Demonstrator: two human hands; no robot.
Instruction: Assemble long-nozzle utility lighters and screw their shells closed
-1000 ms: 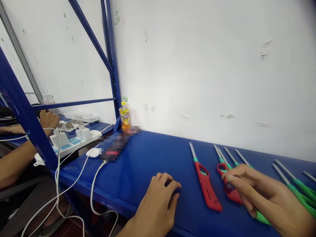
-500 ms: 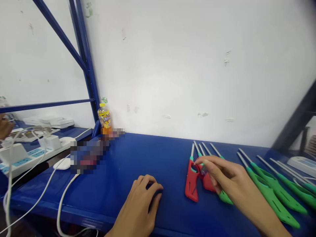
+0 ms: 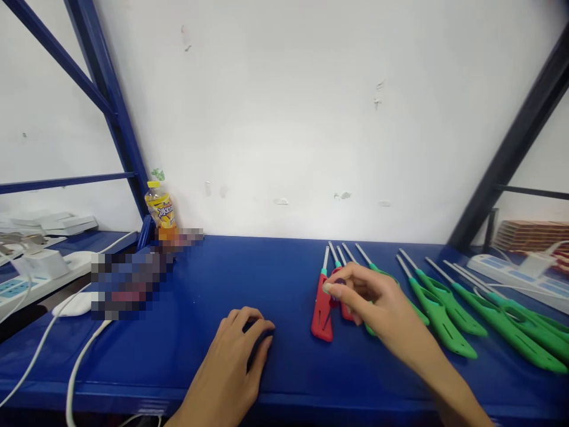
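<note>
My right hand (image 3: 373, 299) pinches a small screwdriver (image 3: 339, 283) between thumb and fingertips. Its purple handle shows at the fingertips, and its thin shaft slants down over the body of a red long-necked lighter (image 3: 320, 317) lying on the blue table. Another red lighter (image 3: 346, 312) and some green ones lie partly hidden behind that hand. To the left, my left hand (image 3: 233, 359) rests on the table, fingers bent and thumb apart from the index finger, with nothing visible in it.
Several green lighters (image 3: 444, 320) lie fanned out on the blue table (image 3: 249, 279) at the right. A drink bottle (image 3: 161, 207) stands back left, near white cables and a power strip (image 3: 18, 290). Another power strip (image 3: 528, 270) and a brown stack (image 3: 533, 237) sit far right.
The view has turned right, so things appear shifted left and more green lighters show. My right hand still holds the screwdriver over the red lighter; my left hand keeps its pose.
</note>
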